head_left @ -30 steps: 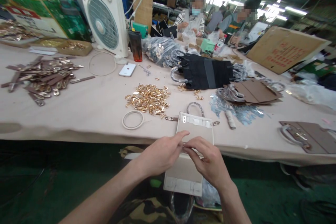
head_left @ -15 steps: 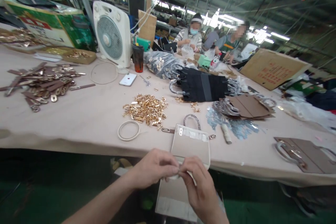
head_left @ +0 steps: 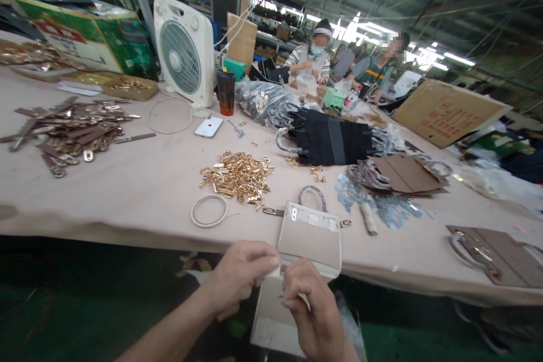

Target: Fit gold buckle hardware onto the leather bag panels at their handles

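My left hand [head_left: 246,271] is closed in a pinch, thumb against forefinger, on a small whitish strip [head_left: 274,273]. Close beside it, my right hand [head_left: 311,302] has its fingers curled together; whatever they grip is hidden. Both hands hover at the table's front edge, over a beige handbag piece [head_left: 311,240] lying opened out, its lower flap [head_left: 271,317] hanging below the edge. The piece has a plastic-wrapped handle [head_left: 313,189] and brown tabs with metal buckles at its sides. A roll of narrow tape [head_left: 209,211] lies to the left, near a heap of gold metal fittings [head_left: 237,175].
Brown straps with buckles [head_left: 80,130] pile up at the left, before a white fan [head_left: 184,51]. A phone [head_left: 208,126] and a dark cup [head_left: 226,93] stand behind. Black bag pieces [head_left: 322,136] and brown ones [head_left: 407,172] lie to the right. Two people sit across the table.
My hands have drawn slightly apart, the left moving a little to the left, and the whitish strip shows between them. The view has shifted slightly.
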A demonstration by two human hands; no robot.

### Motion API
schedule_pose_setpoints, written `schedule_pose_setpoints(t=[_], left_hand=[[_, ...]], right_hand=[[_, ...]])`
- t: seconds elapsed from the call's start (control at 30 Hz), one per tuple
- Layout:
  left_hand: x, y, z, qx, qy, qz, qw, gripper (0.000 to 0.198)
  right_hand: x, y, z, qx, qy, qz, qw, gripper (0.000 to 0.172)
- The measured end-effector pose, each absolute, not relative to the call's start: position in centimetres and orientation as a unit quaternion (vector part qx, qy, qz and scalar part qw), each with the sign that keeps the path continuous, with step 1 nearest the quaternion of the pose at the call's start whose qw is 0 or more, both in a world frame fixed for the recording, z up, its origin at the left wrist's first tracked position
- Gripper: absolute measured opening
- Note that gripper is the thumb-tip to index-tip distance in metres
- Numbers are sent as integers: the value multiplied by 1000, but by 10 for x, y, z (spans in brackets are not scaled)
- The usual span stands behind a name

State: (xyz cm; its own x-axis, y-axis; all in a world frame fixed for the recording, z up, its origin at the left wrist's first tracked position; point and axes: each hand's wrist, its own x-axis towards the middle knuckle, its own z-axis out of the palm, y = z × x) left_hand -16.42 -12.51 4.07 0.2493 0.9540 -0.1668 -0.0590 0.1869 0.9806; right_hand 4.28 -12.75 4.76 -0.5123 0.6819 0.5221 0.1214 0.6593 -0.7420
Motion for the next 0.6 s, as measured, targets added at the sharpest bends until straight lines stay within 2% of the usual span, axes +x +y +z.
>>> schedule_pose_setpoints(t=[0.1, 0.2, 0.3, 0.4, 0.6], left_hand=[[-168, -121, 36, 480, 462, 397, 631, 33], [-164, -126, 40, 604, 440, 324, 580, 26], [-157, -135, 43, 725, 391, 276, 495, 21], [-152, -142, 40, 770, 356, 265, 458, 21], [-158, -142, 34, 782, 359, 269, 433, 23]], right_hand=[[49, -113, 54, -253, -774, 339, 471, 10], [61, -67, 54, -381, -725, 311, 482, 7], [69, -15, 41, -450, -736, 289, 416, 14], [67, 15, 21, -469, -741, 318, 361, 22], [60, 23, -3, -473, -747, 328, 332, 23]])
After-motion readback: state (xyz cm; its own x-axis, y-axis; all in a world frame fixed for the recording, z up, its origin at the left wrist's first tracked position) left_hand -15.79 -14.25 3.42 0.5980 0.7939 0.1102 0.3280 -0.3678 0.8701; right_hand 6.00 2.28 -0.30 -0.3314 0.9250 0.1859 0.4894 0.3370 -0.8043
